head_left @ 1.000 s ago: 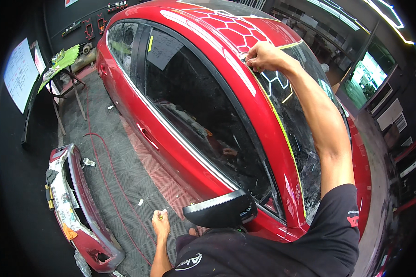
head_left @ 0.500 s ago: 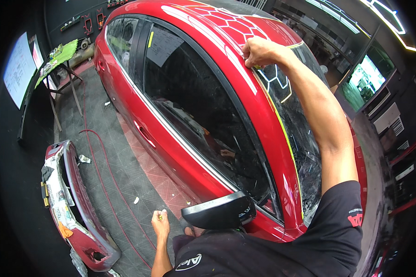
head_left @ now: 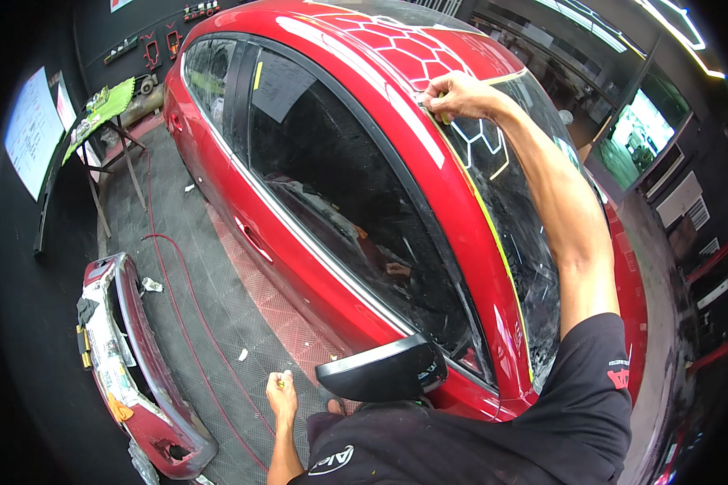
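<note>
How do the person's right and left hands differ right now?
Position: the right hand is raised to the red car, near the top of the windshield; the left hand is low, beside the black side mirror.
Contact: the right hand's fingertips are at the car's surface; the left hand is apart from it.
Shared: both are bare, fingers curled, with a small yellow item showing, too small to identify.

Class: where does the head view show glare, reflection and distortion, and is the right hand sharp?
In the head view, white glare streaks the red car; the side window shows a seemingly reflected pale rectangle; strip lights look blown out; long edges bow and the corners go dark; the right hand appears fairly sharp.
</note>
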The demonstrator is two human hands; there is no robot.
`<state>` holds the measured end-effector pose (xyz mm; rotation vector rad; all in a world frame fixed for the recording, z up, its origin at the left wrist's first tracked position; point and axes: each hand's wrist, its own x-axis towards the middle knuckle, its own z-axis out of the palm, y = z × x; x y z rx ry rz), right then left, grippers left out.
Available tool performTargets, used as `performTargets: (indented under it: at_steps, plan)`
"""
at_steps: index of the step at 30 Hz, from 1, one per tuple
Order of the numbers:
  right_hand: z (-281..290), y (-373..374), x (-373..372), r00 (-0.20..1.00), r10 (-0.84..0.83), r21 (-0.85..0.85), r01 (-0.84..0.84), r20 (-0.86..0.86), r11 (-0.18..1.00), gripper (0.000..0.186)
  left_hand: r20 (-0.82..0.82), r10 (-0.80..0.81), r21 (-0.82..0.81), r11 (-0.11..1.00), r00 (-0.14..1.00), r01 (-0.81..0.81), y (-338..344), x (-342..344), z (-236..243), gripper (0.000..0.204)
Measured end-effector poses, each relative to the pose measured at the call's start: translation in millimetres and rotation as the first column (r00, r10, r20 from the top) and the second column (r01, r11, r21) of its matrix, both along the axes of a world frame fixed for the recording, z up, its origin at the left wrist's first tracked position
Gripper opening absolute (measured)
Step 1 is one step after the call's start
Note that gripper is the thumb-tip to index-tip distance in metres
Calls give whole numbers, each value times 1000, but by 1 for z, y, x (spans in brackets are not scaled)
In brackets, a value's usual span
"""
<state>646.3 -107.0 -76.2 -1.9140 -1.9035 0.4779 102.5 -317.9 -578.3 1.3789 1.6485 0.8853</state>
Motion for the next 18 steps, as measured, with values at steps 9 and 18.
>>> performTargets:
  at_steps: [9, 18]
  plan:
    - [-7, -14, -23, 990, -33, 210, 4, 137, 978, 16, -9, -24, 37, 999, 1000, 24, 3, 4, 12, 29]
    - [-15, -9, -14, 995, -91, 127, 86, 42, 988, 28, -5, -47, 7, 999, 999, 47, -1, -1, 9, 29]
